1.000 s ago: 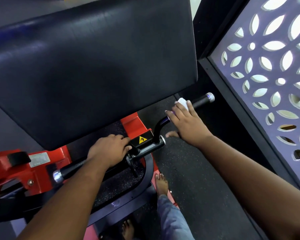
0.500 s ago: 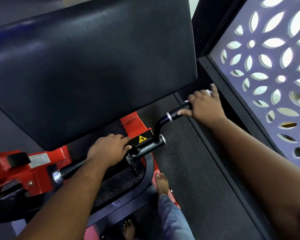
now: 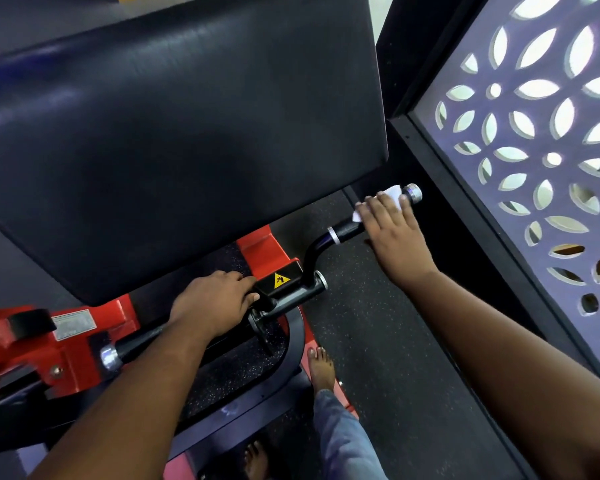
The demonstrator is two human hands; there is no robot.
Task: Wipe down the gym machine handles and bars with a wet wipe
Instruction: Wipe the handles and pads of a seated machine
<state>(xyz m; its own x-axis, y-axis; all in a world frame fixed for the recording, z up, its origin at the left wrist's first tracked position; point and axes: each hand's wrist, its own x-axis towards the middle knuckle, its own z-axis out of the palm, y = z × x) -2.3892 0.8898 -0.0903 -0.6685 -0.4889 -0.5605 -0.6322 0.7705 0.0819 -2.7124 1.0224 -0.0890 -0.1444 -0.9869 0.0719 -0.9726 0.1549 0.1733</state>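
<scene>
A crumpled white wipe [image 3: 394, 194] lies on the black handle [image 3: 347, 232], which slants toward two o'clock, just short of its silver end cap [image 3: 413, 193].

Beneath you, the dark speckled rubber floor [image 3: 378, 341] fills the lower middle of the frame. Your bare foot [image 3: 321, 367] stands on it at the bottom centre, just beside the machine's red base [image 3: 66, 355], which rests on the floor at lower left.
</scene>
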